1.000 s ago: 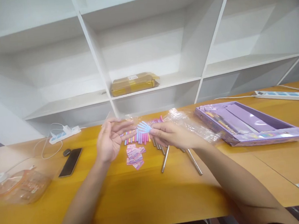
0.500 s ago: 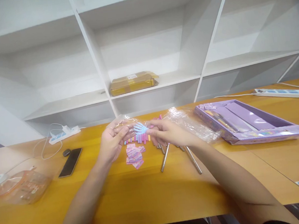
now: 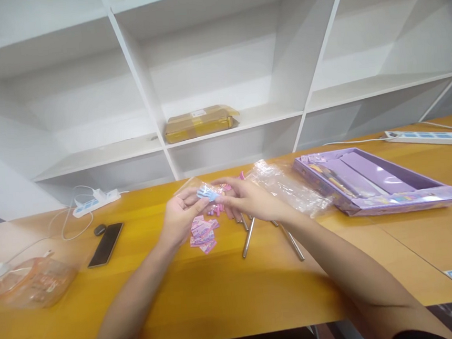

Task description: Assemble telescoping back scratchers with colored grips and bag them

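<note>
Between my two hands is a light-blue plastic piece shaped like a small hand with spread fingers (image 3: 208,193). My right hand (image 3: 246,196) pinches its narrow end. My left hand (image 3: 180,215) is closed on a small clear plastic bag (image 3: 191,185), whose film lies around or against the blue piece; I cannot tell how far inside it sits. Just below my fingers lie pink-and-purple printed cards (image 3: 203,232) in a loose pile. Small pink pieces (image 3: 215,210) show behind my hands, mostly hidden. Metal tubes (image 3: 249,238) lie under my right wrist.
A larger crumpled clear bag (image 3: 291,190) lies right of my hands, beside a purple open box (image 3: 407,204) holding brush-like items. At left are a black phone (image 3: 106,245), an orange translucent pouch (image 3: 38,283) and a power strip (image 3: 96,202). A taped carton (image 3: 200,124) sits on the shelf.
My hands have come closer together, and the bag film now meets the blue piece. My left hand has shifted right, covering most of the row of coloured pieces behind.
</note>
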{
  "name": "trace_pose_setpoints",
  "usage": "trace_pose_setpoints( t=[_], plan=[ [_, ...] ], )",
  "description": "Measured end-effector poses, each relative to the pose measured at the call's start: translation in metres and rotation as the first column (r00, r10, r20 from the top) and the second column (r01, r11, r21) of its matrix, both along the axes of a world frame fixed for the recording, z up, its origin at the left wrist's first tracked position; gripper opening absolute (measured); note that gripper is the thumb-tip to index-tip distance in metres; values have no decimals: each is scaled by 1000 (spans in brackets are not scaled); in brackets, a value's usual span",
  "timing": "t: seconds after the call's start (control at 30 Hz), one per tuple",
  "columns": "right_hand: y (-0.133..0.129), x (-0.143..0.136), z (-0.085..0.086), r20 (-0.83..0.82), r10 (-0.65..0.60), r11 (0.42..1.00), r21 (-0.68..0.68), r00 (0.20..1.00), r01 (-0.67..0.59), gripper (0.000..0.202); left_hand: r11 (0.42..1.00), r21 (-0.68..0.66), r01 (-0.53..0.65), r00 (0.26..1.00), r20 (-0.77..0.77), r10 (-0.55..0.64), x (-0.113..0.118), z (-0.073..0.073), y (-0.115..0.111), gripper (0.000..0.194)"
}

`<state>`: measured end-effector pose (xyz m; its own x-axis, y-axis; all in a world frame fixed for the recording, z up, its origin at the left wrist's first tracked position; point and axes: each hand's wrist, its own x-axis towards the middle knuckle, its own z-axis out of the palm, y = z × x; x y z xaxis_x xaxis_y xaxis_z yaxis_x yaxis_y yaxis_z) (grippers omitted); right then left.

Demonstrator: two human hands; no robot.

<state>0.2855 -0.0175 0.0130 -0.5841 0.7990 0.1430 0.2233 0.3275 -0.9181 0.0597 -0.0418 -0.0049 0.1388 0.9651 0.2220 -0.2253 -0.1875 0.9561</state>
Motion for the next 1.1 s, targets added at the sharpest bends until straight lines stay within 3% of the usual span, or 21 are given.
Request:
trace_pose_setpoints(
  t=[0.13,0.3,0.53,0.83,1.1],
  plan=[
    [7,9,4,130,-27,996,84,991,16,42,986,76,-146,986,94,139,-14,14,4,43],
    [17,16,3,179,-55,969,245,982,10,51,948,126,-293,942,208,264,-38,32,11,50],
    [20,13,-3,117,-17,973,231,993,-11,53,957,146,-250,957,186,222,-35,31,10,42],
    [16,6,-2,82,-81,973,224,993,61,59,959,121,-256,946,234,223,-25,25,10,44],
    [4,-7,-7,22,-83,978,196,996,77,35,972,107,-211,954,238,181,-15,16,10,40]
  ],
)
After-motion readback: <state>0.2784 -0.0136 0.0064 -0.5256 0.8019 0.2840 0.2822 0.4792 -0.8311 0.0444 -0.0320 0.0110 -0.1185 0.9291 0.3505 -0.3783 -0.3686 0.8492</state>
